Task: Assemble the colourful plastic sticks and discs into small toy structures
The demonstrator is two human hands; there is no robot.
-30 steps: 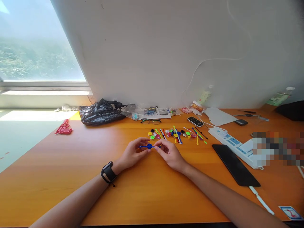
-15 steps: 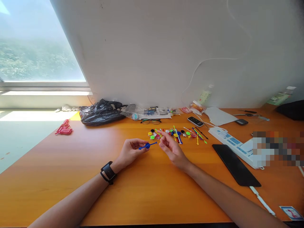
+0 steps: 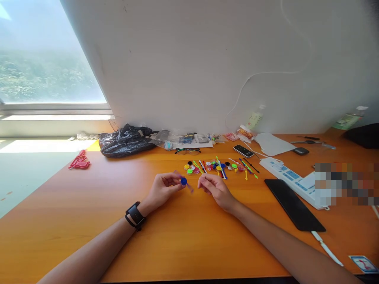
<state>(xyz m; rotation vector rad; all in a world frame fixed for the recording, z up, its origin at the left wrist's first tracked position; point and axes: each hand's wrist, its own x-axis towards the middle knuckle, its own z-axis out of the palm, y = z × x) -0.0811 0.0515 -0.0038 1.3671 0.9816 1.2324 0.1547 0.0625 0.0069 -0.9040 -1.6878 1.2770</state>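
My left hand (image 3: 164, 187) pinches a small blue plastic spinner (image 3: 184, 181) above the table. Its round hub shows clearly, while the blue arrow through it is smeared by motion and slants from upper left to lower right. Just right of the spinner, apart from it, is my right hand (image 3: 218, 191), its fingers curled together with nothing visible in them. Behind both hands lies a loose spread of coloured discs and arrows; a yellow arrow (image 3: 246, 174) and a green disc (image 3: 190, 171) are among them.
Along the wall are a black plastic bag (image 3: 126, 142), eyeglasses (image 3: 187, 151) and a black-faced handset (image 3: 243, 151). To the right lie a white power strip (image 3: 291, 179) and a dark phone (image 3: 294, 205) with a white cable. A red plastic piece (image 3: 79, 161) rests at far left.
The blue arrow, sharp before and tilted up to the right, is now blurred and turned the other way. My right hand's raised fingers have come down and curled. My left hand stays in place.
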